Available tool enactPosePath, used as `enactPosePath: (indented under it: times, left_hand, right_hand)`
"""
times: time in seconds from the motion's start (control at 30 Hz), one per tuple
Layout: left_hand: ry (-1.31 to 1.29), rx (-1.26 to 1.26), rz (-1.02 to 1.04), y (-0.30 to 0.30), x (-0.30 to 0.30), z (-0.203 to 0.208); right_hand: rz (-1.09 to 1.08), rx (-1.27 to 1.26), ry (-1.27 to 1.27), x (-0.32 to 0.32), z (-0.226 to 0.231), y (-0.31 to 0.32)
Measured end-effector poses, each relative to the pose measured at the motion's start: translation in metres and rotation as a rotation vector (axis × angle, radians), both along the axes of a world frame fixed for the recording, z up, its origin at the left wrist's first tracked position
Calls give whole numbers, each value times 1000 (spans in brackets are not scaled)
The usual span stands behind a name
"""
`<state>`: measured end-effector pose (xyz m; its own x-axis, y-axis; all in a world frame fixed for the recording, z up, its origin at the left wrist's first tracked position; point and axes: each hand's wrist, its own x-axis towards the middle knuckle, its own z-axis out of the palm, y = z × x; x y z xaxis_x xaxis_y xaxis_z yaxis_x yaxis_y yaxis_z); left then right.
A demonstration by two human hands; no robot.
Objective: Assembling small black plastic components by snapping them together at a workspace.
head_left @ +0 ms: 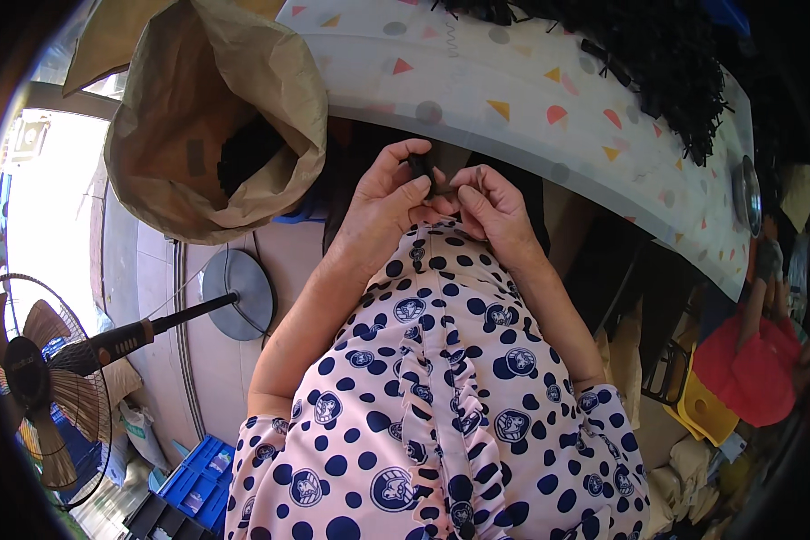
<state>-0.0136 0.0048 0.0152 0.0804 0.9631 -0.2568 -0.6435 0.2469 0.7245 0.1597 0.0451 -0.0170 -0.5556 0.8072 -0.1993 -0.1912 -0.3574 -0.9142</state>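
Your fingers (423,184) of both hands pinch one small black part (420,167) between them, held up close to your chest, just near of the worktop's edge. Your left hand (382,202) wraps its thumb and forefinger over the top of the part; your right hand (490,207) closes on its right end, fingertips touching the left hand's. How the part is shaped you cannot tell, since your fingers hide most of it.

Far of your hands lies the worktop (531,108), covered in a pale cloth with coloured triangles and dots. A heap of black parts (639,54) sits on its far right. To the far left a brown paper sack (216,117) stands open, with dark pieces inside. Left and near, a fan (45,387) stands on the floor, its round base (238,292) below the sack. A blue crate (198,481) lies near left. At the right edge another person in a red cap (747,369) sits.
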Motion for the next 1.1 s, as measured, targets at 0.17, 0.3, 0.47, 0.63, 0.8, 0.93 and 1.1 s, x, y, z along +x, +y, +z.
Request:
enactPosePath:
  times: [0.17,0.3,0.47,0.63,0.8,0.93,1.1]
  left_hand:
    - [-20,5,-137,-6,-3,-5]
    - [-62,19,-287,-15,1,-14]
    - [-93,3,-286,-16,3,-9]
    - [291,69,-256,-11,5,-8]
    - [737,208,-191,-7,9,-12]
    - [521,212,-11,-12,9,-14]
    - [459,192,31,-14,13,-19]
  right_hand:
    - [-32,55,64,1,0,0]
    - [17,-90,165,3,6,2]
    - [70,-199,212,1,4,0]
    - [43,-37,19,-2,4,8]
    - [-80,148,-92,-10,5,4]
    - [-43,-112,-29,-12,25,-10]
    - [25,-30,-41,-19,29,-12]
